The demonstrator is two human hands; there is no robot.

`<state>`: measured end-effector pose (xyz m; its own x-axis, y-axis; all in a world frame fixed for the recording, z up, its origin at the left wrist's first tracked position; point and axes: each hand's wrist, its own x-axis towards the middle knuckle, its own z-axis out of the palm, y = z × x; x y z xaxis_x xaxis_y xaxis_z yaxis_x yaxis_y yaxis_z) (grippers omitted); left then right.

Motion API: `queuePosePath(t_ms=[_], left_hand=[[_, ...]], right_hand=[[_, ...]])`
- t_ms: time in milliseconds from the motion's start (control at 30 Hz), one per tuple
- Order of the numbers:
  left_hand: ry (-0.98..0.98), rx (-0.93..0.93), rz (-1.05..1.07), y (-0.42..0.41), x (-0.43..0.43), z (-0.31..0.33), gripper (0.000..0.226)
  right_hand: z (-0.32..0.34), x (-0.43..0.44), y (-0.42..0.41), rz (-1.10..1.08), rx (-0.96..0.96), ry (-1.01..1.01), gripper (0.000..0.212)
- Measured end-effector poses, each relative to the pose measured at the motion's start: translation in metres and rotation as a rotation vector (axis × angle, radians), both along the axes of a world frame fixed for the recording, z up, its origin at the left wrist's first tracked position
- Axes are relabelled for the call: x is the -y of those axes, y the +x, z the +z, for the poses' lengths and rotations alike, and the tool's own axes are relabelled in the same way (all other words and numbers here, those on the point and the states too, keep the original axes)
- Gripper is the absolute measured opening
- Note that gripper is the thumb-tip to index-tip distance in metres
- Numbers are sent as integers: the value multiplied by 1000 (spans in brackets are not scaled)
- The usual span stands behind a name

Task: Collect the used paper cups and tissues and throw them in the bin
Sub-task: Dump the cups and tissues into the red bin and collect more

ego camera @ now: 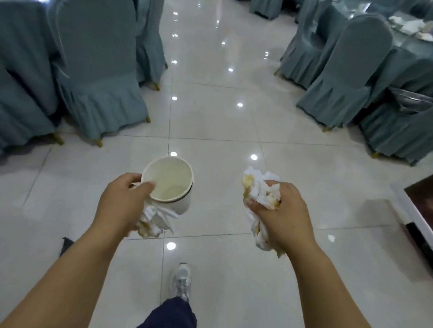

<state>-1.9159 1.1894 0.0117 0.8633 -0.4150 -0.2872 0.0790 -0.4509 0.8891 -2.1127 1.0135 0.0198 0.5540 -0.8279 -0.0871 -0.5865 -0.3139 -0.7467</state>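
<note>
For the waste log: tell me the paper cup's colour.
White paper cup, yellowish inside; best in the head view.

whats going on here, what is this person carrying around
A person is clearing up in a banquet hall. Their left hand grips a used paper cup with some stained tissues bunched under it. The right hand clutches a crumpled wad of tissues. They are on the glossy tiled floor in an aisle between covered chairs, one shoe forward. No bin shows in this view, so nothing has been thrown away yet.
</note>
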Motion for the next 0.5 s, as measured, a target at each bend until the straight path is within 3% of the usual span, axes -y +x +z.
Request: queuePosePath(t_ms=[67, 200, 500], left_hand=[[-26, -10, 33, 33, 36, 0, 14], [-41, -19, 57, 99, 121, 13, 10], [-54, 10, 70, 207, 301, 33, 20]], right_hand=[[3, 39, 37, 29, 4, -2, 30], [17, 127, 113, 64, 17, -48, 22], [11, 313, 226, 48, 23, -66, 38]])
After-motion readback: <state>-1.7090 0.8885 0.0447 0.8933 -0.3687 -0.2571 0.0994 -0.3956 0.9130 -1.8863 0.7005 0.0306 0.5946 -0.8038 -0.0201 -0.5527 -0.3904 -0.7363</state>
